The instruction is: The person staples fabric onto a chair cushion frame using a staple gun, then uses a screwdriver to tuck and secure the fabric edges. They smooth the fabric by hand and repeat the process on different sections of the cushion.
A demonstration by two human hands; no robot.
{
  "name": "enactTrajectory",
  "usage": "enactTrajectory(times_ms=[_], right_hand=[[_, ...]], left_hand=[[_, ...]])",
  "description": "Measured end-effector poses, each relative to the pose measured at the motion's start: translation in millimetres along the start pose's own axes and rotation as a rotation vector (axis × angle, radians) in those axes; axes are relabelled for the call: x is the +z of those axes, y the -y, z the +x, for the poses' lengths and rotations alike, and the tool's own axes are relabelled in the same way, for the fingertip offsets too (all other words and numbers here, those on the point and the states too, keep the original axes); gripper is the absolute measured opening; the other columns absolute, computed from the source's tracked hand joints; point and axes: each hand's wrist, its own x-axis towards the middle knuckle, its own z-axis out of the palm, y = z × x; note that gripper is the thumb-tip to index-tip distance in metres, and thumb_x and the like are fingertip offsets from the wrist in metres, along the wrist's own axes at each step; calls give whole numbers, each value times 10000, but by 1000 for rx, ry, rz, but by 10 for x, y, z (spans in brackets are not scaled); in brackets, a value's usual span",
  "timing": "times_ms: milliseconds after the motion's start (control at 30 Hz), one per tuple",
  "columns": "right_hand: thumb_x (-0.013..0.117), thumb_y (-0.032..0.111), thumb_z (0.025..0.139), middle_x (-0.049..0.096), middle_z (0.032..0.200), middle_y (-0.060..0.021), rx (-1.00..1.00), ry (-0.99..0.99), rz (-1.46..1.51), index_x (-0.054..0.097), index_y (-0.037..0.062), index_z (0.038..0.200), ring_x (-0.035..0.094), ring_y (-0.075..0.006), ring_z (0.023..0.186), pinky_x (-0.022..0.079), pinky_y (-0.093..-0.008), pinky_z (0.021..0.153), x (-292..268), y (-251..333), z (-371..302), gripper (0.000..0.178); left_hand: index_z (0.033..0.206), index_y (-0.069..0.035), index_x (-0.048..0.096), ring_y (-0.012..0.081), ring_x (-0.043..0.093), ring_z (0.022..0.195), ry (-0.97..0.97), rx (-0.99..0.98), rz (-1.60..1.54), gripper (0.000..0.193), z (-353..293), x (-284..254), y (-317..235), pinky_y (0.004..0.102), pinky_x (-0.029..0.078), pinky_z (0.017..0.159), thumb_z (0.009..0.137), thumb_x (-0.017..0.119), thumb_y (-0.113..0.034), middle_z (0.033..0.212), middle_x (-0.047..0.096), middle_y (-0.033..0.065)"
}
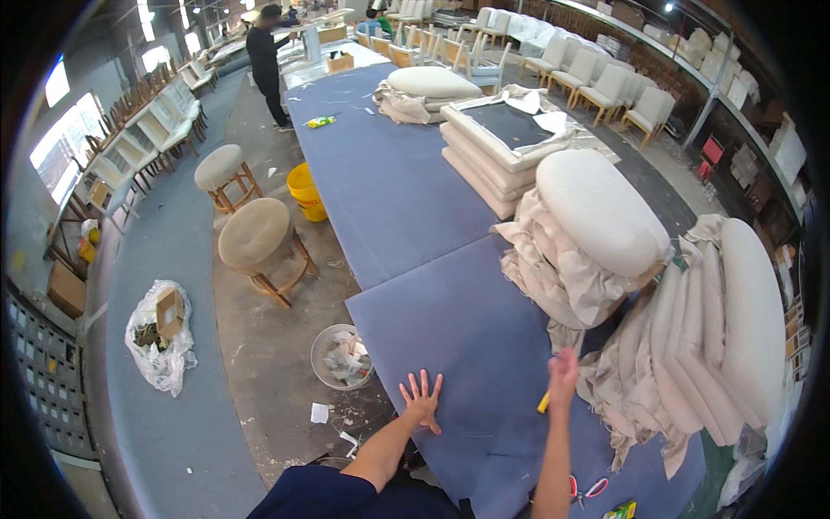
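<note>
My left hand (pixel 422 403) lies open on the blue-covered table (pixel 467 372) near its left edge, fingers spread and nothing in them. Farther right, my right hand (pixel 563 370) is raised at the end of its forearm and smeared by motion. Whether its fingers hold anything, I cannot make out. A short yellow object (pixel 543 402) shows beside the right wrist; its kind is unclear. Just beyond that hand, a stack of beige padded cushions (pixel 596 212) with loose cloth edges rises from the table. More cushions (pixel 748 320) lean on their sides to the right.
Red-handled scissors (pixel 590 491) and a small green-yellow packet (pixel 621 510) lie near my right forearm. Beyond are square padded panels (pixel 488 177). A scrap bin (pixel 318 368), a yellow bucket (pixel 304 190) and round stools (pixel 256 233) stand left. A person (pixel 264 65) stands farther off.
</note>
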Motion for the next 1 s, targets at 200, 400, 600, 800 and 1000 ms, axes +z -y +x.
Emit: enactTrajectory(times_ms=[200,400,600,800,1000], right_hand=[[681,418,933,624,1272,-91,436,-401,506,530,27,1384,599,-236,1127,479,-377,988,-74,-39,1547,616],[681,510,935,628,971,-43,598,-292,671,628,113,1097,590,-175,674,509,-328,566,89,46,1969,432],[591,438,1005,595,768,13,257,-269,491,633,108,1079,476,-120,514,386,-287,441,-126,104,2222,341],[597,348,1041,582,920,-37,-126,39,298,598,22,995,522,-129,778,429,-302,672,210,1561,1890,330],[620,356,1044,360,894,-23,-671,-6,-383,419,30,852,379,-159,839,375,-307,794,635,3107,1061,428]], left_hand=[[1588,-208,-265,633,-213,1444,46,-20,-8,1666,-6,-45,0,839,-6,1077,521,980,-500,1613,-277,325],[1592,-223,-253,656,-217,1427,7,45,-69,1659,-3,-20,54,858,-3,1055,520,990,-470,1612,-257,342],[1601,-256,-233,615,-210,1457,-8,95,-119,1650,2,-52,2,840,2,1077,519,1003,-398,1627,-266,303],[1605,-279,-222,578,-208,1480,-46,94,-165,1680,-94,-9,31,815,0,1104,477,1021,-329,1643,-263,269],[1624,-276,-168,590,-192,1479,-154,198,-256,1580,-75,62,180,824,18,1094,552,990,-347,1643,-264,269]])
